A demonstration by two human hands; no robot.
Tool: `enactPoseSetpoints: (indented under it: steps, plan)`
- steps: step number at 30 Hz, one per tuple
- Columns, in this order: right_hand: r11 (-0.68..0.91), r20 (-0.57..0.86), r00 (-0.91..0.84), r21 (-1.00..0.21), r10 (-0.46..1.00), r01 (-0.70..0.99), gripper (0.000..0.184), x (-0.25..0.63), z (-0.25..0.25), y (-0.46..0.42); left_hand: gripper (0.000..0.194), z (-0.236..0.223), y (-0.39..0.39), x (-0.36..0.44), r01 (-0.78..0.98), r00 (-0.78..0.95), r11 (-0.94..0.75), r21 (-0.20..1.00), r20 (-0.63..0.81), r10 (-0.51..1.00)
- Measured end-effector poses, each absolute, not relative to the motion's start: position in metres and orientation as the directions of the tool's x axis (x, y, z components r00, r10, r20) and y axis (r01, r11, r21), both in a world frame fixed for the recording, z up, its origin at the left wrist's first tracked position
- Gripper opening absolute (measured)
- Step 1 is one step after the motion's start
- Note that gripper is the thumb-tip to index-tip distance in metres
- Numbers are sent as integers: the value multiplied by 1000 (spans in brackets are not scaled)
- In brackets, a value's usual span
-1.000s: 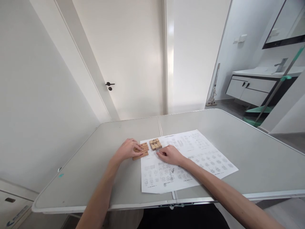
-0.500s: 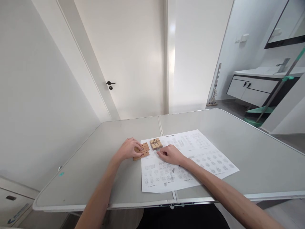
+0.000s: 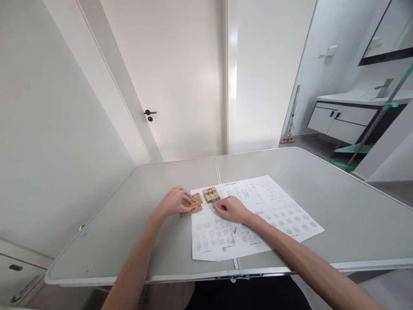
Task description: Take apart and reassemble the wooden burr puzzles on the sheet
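Observation:
Flat brown wooden pieces (image 3: 196, 200) with dark notches or marks lie side by side at the left edge of a printed paper sheet (image 3: 206, 254). My left hand (image 3: 175, 201) bends over their left end, thumb and fingertips curled onto them. Just right of those pieces, a small squarish group of lighter wooden blocks (image 3: 211, 195) sits on the sheet. Below and right of the blocks, my right hand (image 3: 232, 209) rests on the paper with its fingers curled in. Whatever may be inside those fingers is hidden.
The sheet carries rows of faint grey drawings and lies across the seam of a grey folding table (image 3: 155, 254). Beyond the table stands a white door (image 3: 180, 77) with a black handle. A sink cabinet (image 3: 345, 116) and a green-headed broom or dustpan are at the right.

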State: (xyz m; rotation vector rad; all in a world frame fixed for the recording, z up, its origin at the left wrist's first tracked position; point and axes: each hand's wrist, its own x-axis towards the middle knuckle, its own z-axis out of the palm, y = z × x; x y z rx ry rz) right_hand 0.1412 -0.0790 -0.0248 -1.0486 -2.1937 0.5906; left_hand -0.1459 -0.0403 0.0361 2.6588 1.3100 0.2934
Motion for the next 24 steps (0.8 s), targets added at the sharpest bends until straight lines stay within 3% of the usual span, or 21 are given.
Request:
enactPoseSetpoints:
  steps: [7,15,19,24]
  plan:
    - [590,357,-483,-620,799,518,45,141,-24,-80,10,40,-42,-143,762,600,-605,230,98,794]
    - [597,363,-486,-612,795,519,44,141,-26,-78,15,43,-43,-142,719,607,-624,306,163,778]
    - [591,356,-486,-620,798,516,45,142,-25,-79,17,47,-46,-139,665,596,-622,414,209,776]
    - [555,321,-505,-715,801,426,34,144,-17,-82,21,51,-49,-134,537,536,-513,670,199,821]
